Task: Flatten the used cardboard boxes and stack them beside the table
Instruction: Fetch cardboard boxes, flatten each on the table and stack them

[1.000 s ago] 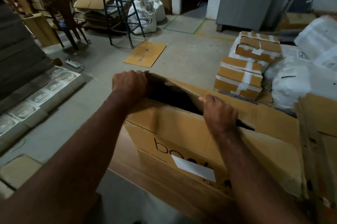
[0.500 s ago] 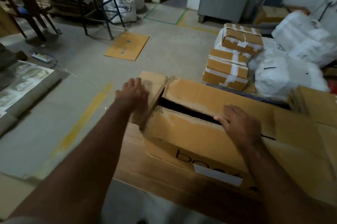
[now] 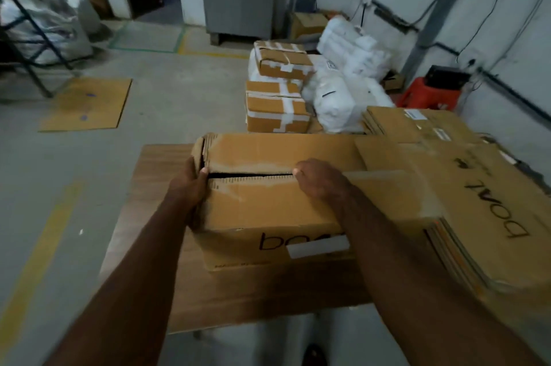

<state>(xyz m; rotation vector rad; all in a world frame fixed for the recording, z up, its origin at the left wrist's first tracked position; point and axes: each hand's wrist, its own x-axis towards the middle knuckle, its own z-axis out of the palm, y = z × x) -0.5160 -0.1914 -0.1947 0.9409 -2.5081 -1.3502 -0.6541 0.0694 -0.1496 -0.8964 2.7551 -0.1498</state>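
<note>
A brown cardboard box (image 3: 268, 210) stands on a wooden table (image 3: 155, 181), its top flaps folded nearly shut with a narrow dark slit between them. Dark lettering and a white label mark its near side. Touching its right side, a stack of flattened cardboard boxes (image 3: 477, 216) lies flat on the table, printed lettering facing up.

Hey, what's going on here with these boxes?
A person is working on a cardboard box standing on a wooden table. The left hand grips its left end, and the right hand is at the gap between the top flaps. The box is not yet flattened. Flattened boxes are stacked to its right.
</note>
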